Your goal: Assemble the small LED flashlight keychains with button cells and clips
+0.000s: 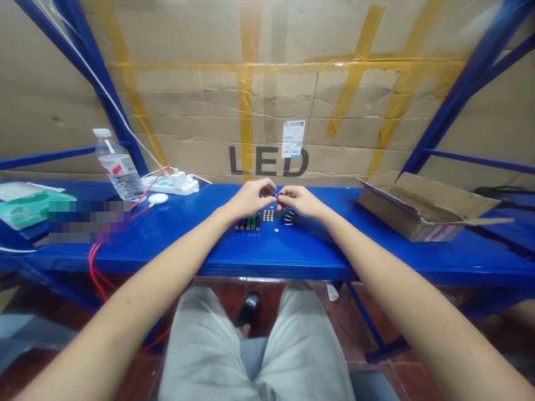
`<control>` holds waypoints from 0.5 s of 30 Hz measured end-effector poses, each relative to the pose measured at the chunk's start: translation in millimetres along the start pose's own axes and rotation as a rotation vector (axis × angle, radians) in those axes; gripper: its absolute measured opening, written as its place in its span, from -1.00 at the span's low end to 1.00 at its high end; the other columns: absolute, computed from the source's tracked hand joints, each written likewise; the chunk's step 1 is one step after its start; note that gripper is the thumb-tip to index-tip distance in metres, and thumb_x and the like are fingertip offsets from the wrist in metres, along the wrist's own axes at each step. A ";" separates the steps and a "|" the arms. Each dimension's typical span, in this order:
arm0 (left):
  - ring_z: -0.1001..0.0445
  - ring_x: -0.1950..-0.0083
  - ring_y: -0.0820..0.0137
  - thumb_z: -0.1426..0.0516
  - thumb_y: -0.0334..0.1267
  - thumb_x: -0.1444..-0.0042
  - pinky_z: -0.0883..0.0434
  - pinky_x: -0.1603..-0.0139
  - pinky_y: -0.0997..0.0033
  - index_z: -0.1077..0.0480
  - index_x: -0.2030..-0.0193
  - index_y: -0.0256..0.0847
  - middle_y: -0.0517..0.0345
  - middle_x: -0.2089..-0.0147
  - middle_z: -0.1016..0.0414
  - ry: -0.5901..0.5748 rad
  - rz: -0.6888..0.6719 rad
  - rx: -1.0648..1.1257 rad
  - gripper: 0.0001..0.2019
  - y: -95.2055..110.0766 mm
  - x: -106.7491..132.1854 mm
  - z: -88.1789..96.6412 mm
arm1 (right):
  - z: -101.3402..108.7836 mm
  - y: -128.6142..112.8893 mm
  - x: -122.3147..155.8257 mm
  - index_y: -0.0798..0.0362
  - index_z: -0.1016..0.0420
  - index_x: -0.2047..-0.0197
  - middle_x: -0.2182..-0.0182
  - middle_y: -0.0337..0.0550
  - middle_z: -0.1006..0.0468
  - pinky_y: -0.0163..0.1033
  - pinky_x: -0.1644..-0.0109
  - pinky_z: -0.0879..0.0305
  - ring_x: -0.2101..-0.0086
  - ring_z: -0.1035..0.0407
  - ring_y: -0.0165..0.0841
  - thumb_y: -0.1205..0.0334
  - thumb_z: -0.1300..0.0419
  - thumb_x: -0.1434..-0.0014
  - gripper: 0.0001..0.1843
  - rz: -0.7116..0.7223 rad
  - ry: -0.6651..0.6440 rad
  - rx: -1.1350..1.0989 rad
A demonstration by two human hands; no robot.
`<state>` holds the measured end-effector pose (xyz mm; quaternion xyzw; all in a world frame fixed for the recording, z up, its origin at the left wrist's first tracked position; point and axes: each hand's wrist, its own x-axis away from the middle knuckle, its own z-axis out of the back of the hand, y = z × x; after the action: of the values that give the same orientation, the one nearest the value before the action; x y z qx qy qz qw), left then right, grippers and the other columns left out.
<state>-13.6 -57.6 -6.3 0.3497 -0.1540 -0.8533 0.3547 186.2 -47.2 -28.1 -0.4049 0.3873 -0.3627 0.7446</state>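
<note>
My left hand (pixel 256 195) and my right hand (pixel 297 200) meet above the blue table, fingertips pinched close together. A small dark purple piece (pixel 279 196) shows at the right fingertips; its kind is too small to tell. What the left fingertips pinch is not clear. Below the left hand lies a row of shiny purple and green tubes (pixel 248 222). Several small round metallic pieces (pixel 268 215) stand in a grid beside them. Under the right hand is a pile of slim green and purple metallic loops (pixel 289 217).
An open cardboard box (pixel 434 231) stands on the blue table (pixel 175 245) at right. On the left are a water bottle (pixel 119 167), a power strip (pixel 171 185), red cables (pixel 92 267) and a green tissue pack (pixel 33 210). A large carton (pixel 188 111) rises behind.
</note>
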 end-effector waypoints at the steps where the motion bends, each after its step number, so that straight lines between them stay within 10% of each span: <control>1: -0.51 0.17 0.42 -0.18 -0.24 -0.15 -0.42 0.08 0.45 -0.45 0.13 -0.26 0.10 0.19 -0.58 0.001 -0.009 0.015 -0.82 1.0 0.4 -3.1 | -0.9 -0.5 0.4 0.07 -0.42 0.38 0.51 -0.20 -0.57 -0.25 0.22 -0.39 0.43 -0.46 -0.37 0.17 -0.28 -0.19 -0.81 -0.004 -0.008 -0.011; 15: -0.45 0.36 0.46 -0.19 -0.38 -0.06 -0.36 0.31 0.48 -0.45 0.31 -0.27 0.19 0.38 -0.54 0.234 -0.007 0.062 -0.95 -8.8 -2.6 -10.7 | 2.5 2.4 -0.3 0.07 -0.41 0.25 0.54 -0.22 -0.57 -0.25 0.43 -0.45 0.51 -0.48 -0.36 0.05 -0.46 0.04 -0.59 0.127 0.106 -0.229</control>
<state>-9.1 -49.7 -17.1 0.4585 -0.1368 -0.8026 0.3563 188.8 -45.2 -29.2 -0.4424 0.4897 -0.2891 0.6935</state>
